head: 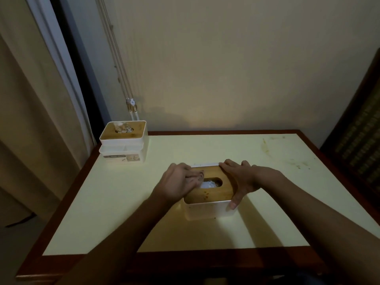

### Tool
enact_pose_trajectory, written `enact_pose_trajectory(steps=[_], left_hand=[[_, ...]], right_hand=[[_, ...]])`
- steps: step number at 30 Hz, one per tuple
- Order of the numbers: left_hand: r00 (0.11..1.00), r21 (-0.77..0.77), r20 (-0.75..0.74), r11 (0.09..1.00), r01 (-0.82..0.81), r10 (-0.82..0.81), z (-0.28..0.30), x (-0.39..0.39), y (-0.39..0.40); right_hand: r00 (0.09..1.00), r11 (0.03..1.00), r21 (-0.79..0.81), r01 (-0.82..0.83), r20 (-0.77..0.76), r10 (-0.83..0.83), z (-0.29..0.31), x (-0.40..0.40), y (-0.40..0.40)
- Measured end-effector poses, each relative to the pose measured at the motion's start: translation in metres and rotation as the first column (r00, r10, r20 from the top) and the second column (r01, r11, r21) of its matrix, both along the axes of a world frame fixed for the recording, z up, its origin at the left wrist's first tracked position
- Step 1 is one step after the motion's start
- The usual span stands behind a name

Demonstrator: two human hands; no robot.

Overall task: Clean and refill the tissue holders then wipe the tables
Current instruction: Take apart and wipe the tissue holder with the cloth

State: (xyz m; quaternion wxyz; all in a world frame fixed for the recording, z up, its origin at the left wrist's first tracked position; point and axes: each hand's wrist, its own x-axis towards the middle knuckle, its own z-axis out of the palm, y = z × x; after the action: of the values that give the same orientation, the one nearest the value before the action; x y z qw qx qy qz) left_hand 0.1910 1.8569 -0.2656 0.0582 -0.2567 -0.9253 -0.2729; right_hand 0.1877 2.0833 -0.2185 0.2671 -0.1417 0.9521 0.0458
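A white tissue holder [207, 210] with a wooden lid [211, 194] stands in the middle of the cream table [115, 202]. White tissue shows through the lid's oval slot. My left hand [176, 183] lies on the lid's left end, fingers reaching toward the slot. My right hand [238, 178] grips the lid's right end, thumb down on the front right corner. A second tissue holder [123, 138] with a wooden lid sits at the table's back left corner, crumpled tissue poking from its slot.
Stains mark the tabletop at the back right [267, 149]. A dark wooden rim [185, 262] frames the table. A curtain [26, 120] hangs at the left and blind cords [131, 105] dangle behind the second holder. A dark cabinet [362, 140] stands at the right.
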Motion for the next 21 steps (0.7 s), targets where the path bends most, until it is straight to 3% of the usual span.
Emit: enact_pose_trajectory(steps=[3, 6, 10, 13, 21], left_hand=[[0.991, 0.025, 0.010, 0.991, -0.135, 0.135, -0.002, -0.014, 0.005], [0.986, 0.003, -0.054, 0.988, -0.157, 0.157, -0.003, -0.009, 0.009], [0.989, 0.018, -0.131, 0.998, -0.063, 0.065, -0.003, 0.019, 0.001], [0.953, -0.015, -0.298, 0.998, 0.060, -0.062, -0.013, 0.042, -0.008], [0.914, 0.219, -0.367, 0.971, -0.094, 0.171, -0.031, 0.059, -0.001]], right_hand=[[1.000, 1.000, 0.023, -0.004, 0.010, 0.004, 0.001, -0.001, -0.003], [1.000, 0.998, 0.056, 0.000, 0.008, 0.000, 0.003, -0.001, -0.006], [1.000, 0.998, 0.060, 0.003, -0.005, -0.002, 0.005, -0.001, -0.007], [1.000, 0.999, 0.049, 0.005, -0.021, -0.004, 0.005, 0.001, -0.007], [0.995, 0.996, -0.016, 0.086, -0.057, -0.087, -0.003, 0.014, -0.008]])
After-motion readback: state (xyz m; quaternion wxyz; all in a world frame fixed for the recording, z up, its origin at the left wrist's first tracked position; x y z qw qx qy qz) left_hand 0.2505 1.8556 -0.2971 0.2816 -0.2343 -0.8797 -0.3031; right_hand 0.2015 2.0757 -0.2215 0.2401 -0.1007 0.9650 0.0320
